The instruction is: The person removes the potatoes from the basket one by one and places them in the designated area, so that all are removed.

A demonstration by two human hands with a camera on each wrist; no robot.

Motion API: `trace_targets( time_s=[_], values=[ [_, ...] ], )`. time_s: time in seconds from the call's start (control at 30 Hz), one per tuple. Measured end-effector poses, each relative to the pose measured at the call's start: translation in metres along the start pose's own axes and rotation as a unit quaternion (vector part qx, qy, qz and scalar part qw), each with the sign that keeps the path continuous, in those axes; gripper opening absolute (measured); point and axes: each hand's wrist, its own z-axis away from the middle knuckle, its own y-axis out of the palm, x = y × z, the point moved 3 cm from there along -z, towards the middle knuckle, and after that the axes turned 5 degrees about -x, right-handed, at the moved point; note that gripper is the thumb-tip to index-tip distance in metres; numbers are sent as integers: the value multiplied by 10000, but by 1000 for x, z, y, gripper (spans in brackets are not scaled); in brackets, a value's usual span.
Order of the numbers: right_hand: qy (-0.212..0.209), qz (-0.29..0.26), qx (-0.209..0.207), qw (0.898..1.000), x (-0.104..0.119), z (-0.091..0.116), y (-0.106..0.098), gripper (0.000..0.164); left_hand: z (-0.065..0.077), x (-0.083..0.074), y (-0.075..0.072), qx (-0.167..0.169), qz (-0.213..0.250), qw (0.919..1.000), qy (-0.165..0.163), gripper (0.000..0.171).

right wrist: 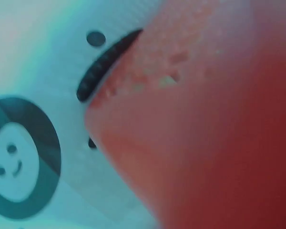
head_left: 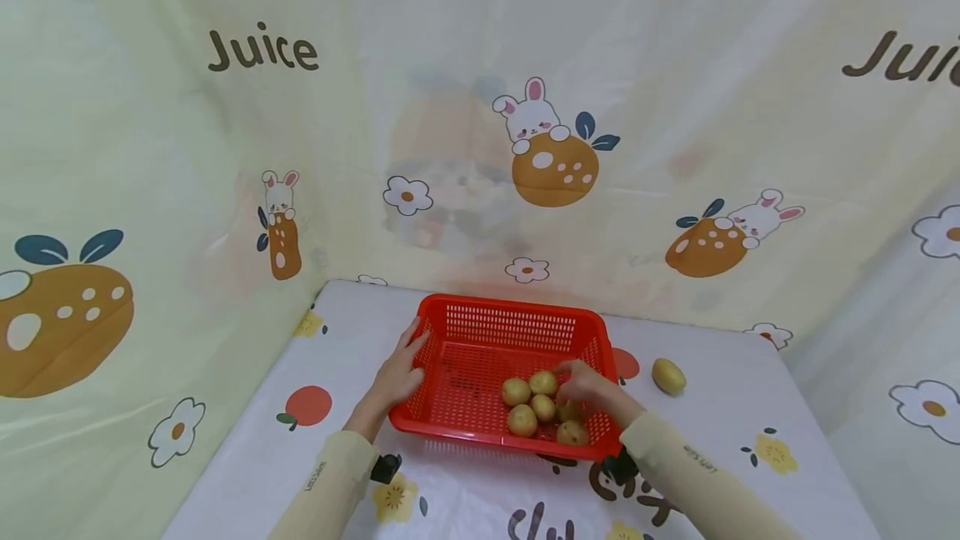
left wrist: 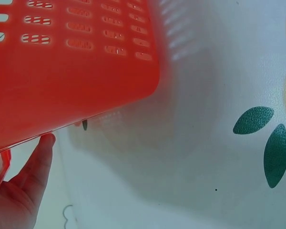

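Observation:
A red plastic basket (head_left: 480,357) with slotted walls stands on the table. My left hand (head_left: 396,377) holds its left rim, fingers over the outer side and thumb towards the inside. In the left wrist view the fingers (left wrist: 38,167) lie along the basket's outer wall (left wrist: 76,81). Several potatoes (head_left: 522,420) lie together in the right part of the basket. My right hand (head_left: 588,387) reaches in over the right wall, fingertips right at the potatoes, with one potato (head_left: 568,412) partly under it. Whether the fingers grip it I cannot tell. Red basket wall (right wrist: 219,152) fills much of the right wrist view, blurred.
A single potato (head_left: 669,377) lies on the table to the right of the basket. The white tablecloth (head_left: 247,457) carries fruit and flower prints. A printed curtain (head_left: 450,107) rises behind the table and along both sides.

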Motion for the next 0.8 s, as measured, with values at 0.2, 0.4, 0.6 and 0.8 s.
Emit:
trace_targets(
  time_s=[0.2, 0.4, 0.6, 0.8],
  values=[
    [-148, -97, -113, 9998, -4, 0, 8, 75, 0, 0, 0, -38, -1, 10000, 53, 69],
    [-450, 396, -396, 9974, -3, 1, 10, 76, 0, 1, 0, -38, -9, 10000, 88, 68],
    [-997, 568, -577, 9917, -1, 3, 9, 67, 1, 0, -2, -23, -3, 10000, 56, 69],
    [-967, 461, -645, 9922, -4, 1, 9, 68, 0, -1, -1, -65, -68, 9998, 162, 69]
  ],
)
